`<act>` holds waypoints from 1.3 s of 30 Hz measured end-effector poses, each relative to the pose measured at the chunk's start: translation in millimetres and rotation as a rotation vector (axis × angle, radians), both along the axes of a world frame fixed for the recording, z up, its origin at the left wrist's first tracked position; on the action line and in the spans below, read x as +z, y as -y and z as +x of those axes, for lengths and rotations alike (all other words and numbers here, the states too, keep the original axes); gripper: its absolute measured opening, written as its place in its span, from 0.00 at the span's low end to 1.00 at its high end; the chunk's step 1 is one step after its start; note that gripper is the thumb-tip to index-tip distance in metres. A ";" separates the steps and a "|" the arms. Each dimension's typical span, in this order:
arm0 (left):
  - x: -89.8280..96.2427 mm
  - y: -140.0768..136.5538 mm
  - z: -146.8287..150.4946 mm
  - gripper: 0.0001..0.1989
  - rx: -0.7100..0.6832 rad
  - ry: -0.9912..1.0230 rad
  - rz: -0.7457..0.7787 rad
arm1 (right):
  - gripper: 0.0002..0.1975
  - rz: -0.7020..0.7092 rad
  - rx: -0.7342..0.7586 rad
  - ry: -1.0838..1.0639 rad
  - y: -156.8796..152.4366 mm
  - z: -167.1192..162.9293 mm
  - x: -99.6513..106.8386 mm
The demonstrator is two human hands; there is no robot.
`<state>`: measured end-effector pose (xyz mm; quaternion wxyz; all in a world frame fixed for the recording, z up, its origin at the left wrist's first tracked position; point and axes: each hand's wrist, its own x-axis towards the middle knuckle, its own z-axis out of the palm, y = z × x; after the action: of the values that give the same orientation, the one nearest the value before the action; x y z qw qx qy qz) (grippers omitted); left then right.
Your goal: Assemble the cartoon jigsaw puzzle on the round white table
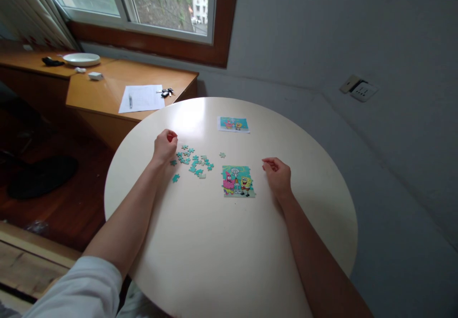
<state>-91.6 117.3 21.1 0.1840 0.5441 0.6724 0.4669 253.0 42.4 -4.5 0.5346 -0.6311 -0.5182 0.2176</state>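
A partly joined cartoon puzzle (pixel 238 181) lies near the middle of the round cream table (pixel 214 251). Several loose teal pieces (pixel 193 162) are scattered to its left, one lone piece (pixel 222 155) just above it. My left hand (pixel 164 145) rests at the left edge of the loose pieces, its fingers curled; whether a piece is inside them is hidden. My right hand (pixel 277 174) sits just right of the joined puzzle, fingers loosely bent, apparently holding nothing. A small reference picture (pixel 233 124) lies farther back on the table.
A wooden desk (pixel 107 93) stands behind the table at the left, with a paper sheet and pen (pixel 141 98), keys (pixel 166 91) and a white plate (pixel 81 59). A window is above it. A grey wall runs along the right.
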 end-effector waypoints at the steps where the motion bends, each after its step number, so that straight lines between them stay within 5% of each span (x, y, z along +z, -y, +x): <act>1: 1.0 0.5 0.3 0.02 -0.006 -0.010 -0.010 | 0.12 -0.001 0.004 -0.003 0.0 0.0 0.0; 21: -7.6 2.3 4.7 0.08 -0.119 -0.437 -0.282 | 0.11 -0.050 0.021 0.029 2.1 -4.1 3.4; 39: -4.6 10.3 11.6 0.08 -0.170 -0.290 -0.202 | 0.11 -0.063 0.024 0.097 4.8 -5.9 7.0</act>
<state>-80.0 107.0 16.6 0.1776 0.6392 0.6869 0.2967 247.1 37.6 2.5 0.4863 -0.6509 -0.5440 0.2095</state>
